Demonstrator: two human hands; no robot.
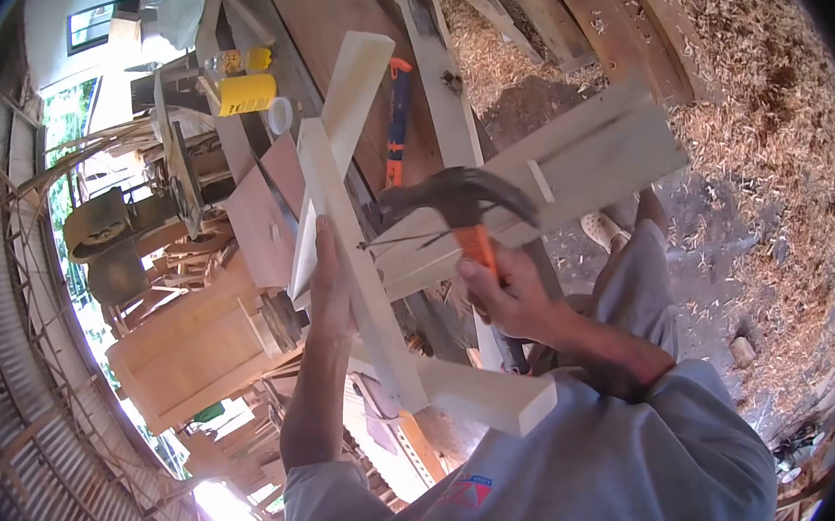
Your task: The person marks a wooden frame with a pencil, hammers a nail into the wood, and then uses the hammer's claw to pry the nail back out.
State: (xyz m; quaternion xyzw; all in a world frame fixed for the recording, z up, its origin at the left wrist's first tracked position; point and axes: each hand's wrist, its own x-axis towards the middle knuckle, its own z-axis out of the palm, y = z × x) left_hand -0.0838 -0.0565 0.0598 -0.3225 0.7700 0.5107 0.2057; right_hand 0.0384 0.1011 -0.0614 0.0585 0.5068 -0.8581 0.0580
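Note:
My right hand (pixel 513 296) is wrapped round the orange handle of a claw hammer (pixel 453 193), whose dark head is raised to the right of a pale wooden frame (pixel 355 256). Against the frame's upright piece, my left hand (pixel 332 284) grips the wood, its thumb lying along the edge. A thin dark nail (pixel 386 242) appears to stick out of that piece towards the hammer. Behind the hammer lies a wide pale board (pixel 588 149) with a small wooden strip on it. The frame's lower end (pixel 491 394) comes close to my shirt.
An orange-and-blue tool (pixel 398 122) lies on brown boards beyond the frame. A yellow container (pixel 247 94), a bottle (pixel 239 61) and a white lid (pixel 280 115) are at upper left. Wood shavings (pixel 752 78) cover the ground at right. Wooden furniture parts (pixel 194 342) are piled at left.

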